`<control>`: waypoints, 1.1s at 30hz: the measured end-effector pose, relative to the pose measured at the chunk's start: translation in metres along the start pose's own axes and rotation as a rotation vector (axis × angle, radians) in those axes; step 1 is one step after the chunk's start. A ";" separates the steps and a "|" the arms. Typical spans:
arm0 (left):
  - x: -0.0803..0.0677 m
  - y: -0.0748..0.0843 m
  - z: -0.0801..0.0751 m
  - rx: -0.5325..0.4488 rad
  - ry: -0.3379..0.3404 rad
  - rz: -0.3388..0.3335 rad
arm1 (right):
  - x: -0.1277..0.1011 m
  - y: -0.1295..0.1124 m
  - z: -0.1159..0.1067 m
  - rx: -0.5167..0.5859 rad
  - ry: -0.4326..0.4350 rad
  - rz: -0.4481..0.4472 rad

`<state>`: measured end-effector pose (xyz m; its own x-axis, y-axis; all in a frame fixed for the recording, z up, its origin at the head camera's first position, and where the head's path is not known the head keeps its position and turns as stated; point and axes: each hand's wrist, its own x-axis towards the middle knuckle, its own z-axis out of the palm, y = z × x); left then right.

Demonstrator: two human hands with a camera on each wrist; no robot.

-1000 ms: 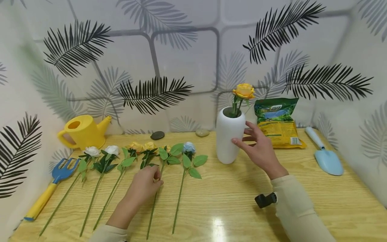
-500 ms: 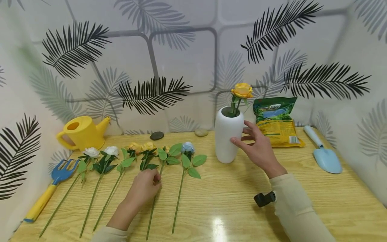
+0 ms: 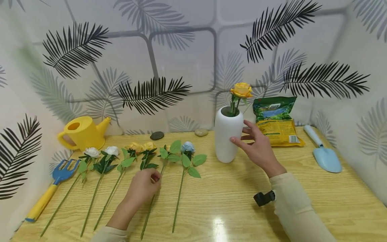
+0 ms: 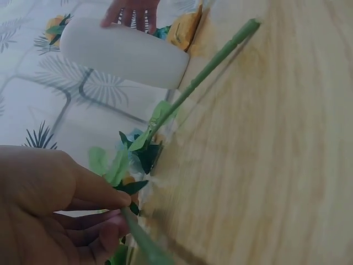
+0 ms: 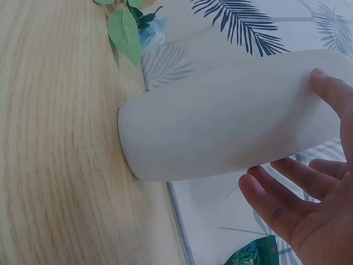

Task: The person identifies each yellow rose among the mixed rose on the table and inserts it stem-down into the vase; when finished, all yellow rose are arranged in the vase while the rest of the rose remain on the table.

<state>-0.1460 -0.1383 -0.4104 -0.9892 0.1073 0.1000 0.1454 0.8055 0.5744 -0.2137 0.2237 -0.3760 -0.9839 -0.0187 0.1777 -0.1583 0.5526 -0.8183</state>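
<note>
My left hand [image 3: 143, 186] pinches the green stem [image 4: 138, 234] of a yellow rose between thumb and fingertips. That rose's bloom [image 3: 167, 148] lies at the back, largely hidden by its own leaves. To its right is a blue rose [image 3: 188, 148], lying with its stem toward me. A white vase [image 3: 226, 137] stands upright on the table, and one yellow rose [image 3: 242, 90] rises from its mouth. My right hand [image 3: 257, 148] holds the vase at its right side, thumb [image 5: 325, 85] on the front and the other fingers around the far side.
Left of my left hand lie two white roses [image 3: 112, 150] and more yellow roses [image 3: 134, 147]. A yellow watering can [image 3: 86, 132], a hand fork [image 3: 49, 188] and two stones [image 3: 157, 135] are farther out. Behind the right hand are a soil bag [image 3: 279, 124] and a blue trowel [image 3: 326, 156].
The lower end of the pinched rose stem has swung left, and its leaves have shifted slightly. The right hand stays at the vase.
</note>
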 end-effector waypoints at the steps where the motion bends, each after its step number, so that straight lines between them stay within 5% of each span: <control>1: 0.000 0.000 0.000 -0.009 0.005 -0.010 | 0.000 0.000 0.000 0.001 -0.001 0.002; 9: 0.002 0.005 -0.005 -0.124 0.072 -0.069 | 0.000 0.001 0.000 0.001 -0.002 -0.005; 18: 0.011 0.025 -0.014 -0.163 0.149 -0.002 | 0.000 0.000 -0.003 -0.001 0.002 0.005; 33: 0.040 0.080 -0.023 -0.340 0.234 0.135 | 0.001 0.002 0.000 0.005 -0.001 -0.013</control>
<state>-0.1740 -0.0828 -0.3423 -0.9357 0.0323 0.3514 0.3099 0.5512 0.7747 -0.2147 0.2248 -0.3774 -0.9818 -0.0266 0.1881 -0.1717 0.5484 -0.8184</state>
